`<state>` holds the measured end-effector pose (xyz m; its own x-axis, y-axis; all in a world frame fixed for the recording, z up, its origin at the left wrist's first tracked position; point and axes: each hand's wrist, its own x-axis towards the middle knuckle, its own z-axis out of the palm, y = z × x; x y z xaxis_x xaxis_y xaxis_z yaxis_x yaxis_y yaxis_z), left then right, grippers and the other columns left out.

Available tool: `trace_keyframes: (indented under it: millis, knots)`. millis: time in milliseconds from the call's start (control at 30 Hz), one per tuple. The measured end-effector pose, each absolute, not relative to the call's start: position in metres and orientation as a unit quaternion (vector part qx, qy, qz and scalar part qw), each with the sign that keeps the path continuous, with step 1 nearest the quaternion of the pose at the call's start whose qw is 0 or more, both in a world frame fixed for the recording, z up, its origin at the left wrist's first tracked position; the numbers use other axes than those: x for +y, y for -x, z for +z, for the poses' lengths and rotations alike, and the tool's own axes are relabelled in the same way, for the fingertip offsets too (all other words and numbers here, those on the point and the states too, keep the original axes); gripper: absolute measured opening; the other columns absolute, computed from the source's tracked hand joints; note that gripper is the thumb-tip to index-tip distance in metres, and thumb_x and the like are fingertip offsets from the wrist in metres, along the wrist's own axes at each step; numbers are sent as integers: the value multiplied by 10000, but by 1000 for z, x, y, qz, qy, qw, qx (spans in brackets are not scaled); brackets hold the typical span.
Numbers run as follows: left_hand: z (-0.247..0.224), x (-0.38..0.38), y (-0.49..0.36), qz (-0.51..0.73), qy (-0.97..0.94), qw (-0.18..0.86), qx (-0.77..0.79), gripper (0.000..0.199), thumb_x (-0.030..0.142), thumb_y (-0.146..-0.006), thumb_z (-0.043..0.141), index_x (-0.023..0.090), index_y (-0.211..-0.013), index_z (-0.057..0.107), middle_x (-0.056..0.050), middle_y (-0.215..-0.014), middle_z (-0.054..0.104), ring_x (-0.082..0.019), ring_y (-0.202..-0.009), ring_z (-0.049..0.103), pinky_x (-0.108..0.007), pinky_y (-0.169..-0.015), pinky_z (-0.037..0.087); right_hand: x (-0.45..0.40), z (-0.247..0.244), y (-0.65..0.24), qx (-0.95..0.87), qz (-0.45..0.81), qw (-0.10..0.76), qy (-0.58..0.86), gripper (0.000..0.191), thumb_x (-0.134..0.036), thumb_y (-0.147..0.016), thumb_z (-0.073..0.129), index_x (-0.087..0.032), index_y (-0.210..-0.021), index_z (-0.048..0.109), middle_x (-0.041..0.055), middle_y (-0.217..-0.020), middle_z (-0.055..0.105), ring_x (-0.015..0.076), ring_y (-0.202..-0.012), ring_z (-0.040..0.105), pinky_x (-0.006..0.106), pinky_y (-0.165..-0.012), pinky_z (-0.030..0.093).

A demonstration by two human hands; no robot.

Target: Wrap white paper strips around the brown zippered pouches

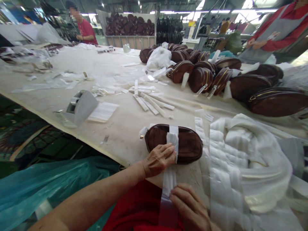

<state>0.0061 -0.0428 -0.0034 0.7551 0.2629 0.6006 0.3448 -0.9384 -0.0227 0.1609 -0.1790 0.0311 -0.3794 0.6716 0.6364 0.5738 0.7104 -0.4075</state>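
Note:
A dark brown leather pouch (187, 144) lies on the table in front of me, with a white wrapping strip (172, 133) across its middle. My left hand (161, 159) rests on the pouch, its fingers laid flat over the strip and pressing it down. The strip continues off the table edge toward my lap as a translucent band (169, 183). My right hand (190, 205) pinches the side of this band near its lower end; the thumb is hidden. A small white-wrapped zip pull (143, 132) sticks out at the pouch's left end.
White foam sheeting (228, 173) lies in folds on the right. Cut white strips (151, 101), a grey tape dispenser (80, 107) and a stack of white sheets (103, 111) lie beyond. Several brown bags (202, 78) stand at the back right. Two people (86, 30) are across the table.

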Motion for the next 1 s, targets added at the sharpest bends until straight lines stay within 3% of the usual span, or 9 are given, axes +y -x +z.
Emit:
trace_keyframes:
  millis: [200, 433, 700, 1000]
  knots:
    - [-1, -44, -6, -316, 933, 30, -171, 186, 194, -939, 455, 106, -1049, 576, -89, -987, 614, -196, -1054, 554, -304, -851, 468, -159, 52, -171, -810, 56, 435, 389, 283, -64, -867, 441, -163, -1076, 605, 93, -864, 678, 170, -888, 634, 272, -752, 558]
    - [-2, -40, -7, -343, 923, -6, -173, 201, 267, -940, 486, 122, -1038, 585, -71, -960, 634, -186, -990, 559, -305, -811, 439, -132, 77, -178, -821, 31, 417, 389, 281, -52, -815, 510, -190, -1030, 628, 86, -862, 688, 179, -876, 651, 266, -737, 560]
    - [-2, -39, 0, -317, 933, -41, -164, 241, 192, -957, 402, 107, -1122, 555, -91, -1056, 632, -179, -1042, 544, -302, -853, 444, -104, 98, -178, -775, 214, 418, 423, 187, -131, -838, 511, -225, -960, 617, 60, -832, 671, 161, -762, 664, 216, -643, 549]
    - [-3, -42, 1, -325, 924, -90, -178, 265, 162, -948, 359, 90, -1124, 543, -115, -1050, 639, -191, -1091, 543, -309, -877, 480, -96, 107, -187, -821, 198, 329, 422, 293, -80, -816, 527, -261, -1038, 590, 60, -900, 690, 142, -772, 679, 171, -674, 555]
